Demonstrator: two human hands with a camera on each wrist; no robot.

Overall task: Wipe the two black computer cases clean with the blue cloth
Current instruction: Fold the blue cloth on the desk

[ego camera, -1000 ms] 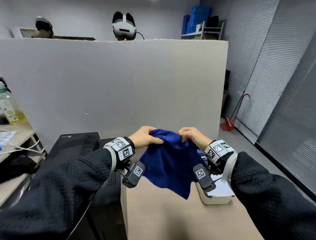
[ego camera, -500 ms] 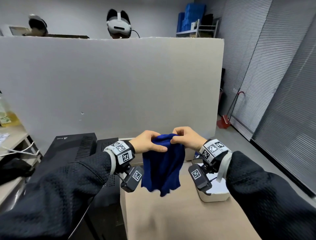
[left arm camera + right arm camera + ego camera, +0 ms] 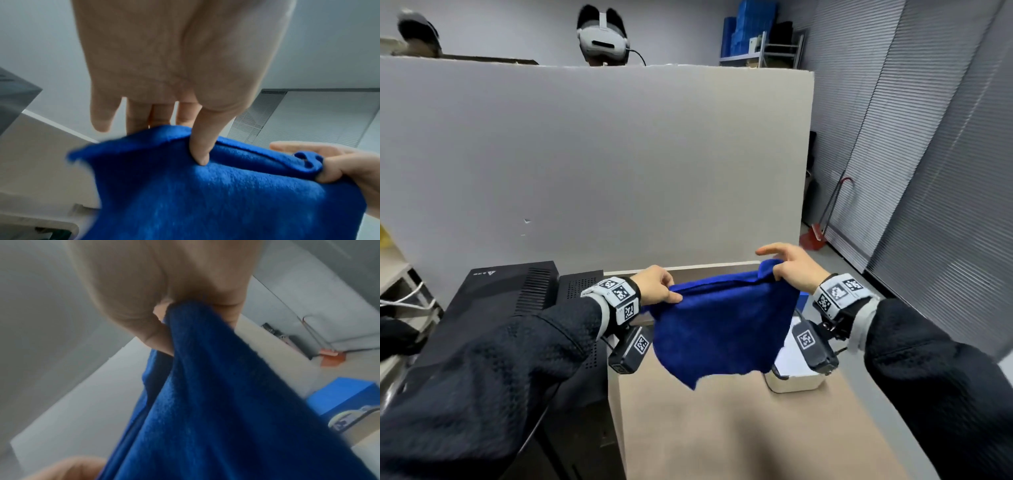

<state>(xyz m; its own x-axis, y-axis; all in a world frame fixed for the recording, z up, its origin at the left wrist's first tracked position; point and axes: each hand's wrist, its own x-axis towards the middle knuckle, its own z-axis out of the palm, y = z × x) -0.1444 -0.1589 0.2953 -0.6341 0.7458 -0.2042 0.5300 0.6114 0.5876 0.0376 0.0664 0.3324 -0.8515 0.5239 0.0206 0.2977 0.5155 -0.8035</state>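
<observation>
1. Blue cloth (image 3: 722, 329) hangs in the air between our hands, above the tan surface (image 3: 739, 428), spread by its top hem with the lower corner dangling toward 6 o'clock.
2. Our left hand (image 3: 654, 286) pinches the hem at 9 o'clock of the cloth: in the left wrist view the thumb presses the fabric against the fingers behind it.
3. Our right hand (image 3: 792, 270) pinches the bunched corner at 2 o'clock, thumb and curled fingers on the fabric, the forefinger sticking out free.
4. We judge the cloth light, soft and limp, a fleecy pile that sags and creases; nothing about it looks fragile or slippery. It has no stiffness, so holding it by the edge only spreads it. For wiping we would fold it into a pad and press with a flat palm, which should keep loose corners from dragging.
5. A white box (image 3: 796, 377) sits on the surface just behind the cloth, at 4 o'clock of it.
6. The two black computer cases (image 3: 517, 301) stand side by side at 9 o'clock, beside the surface, well apart from the cloth and as yet untouched. Their vented tops may snag the pile.
7. Farthest off, a grey partition (image 3: 602, 154) closes the view at 12 o'clock.
</observation>
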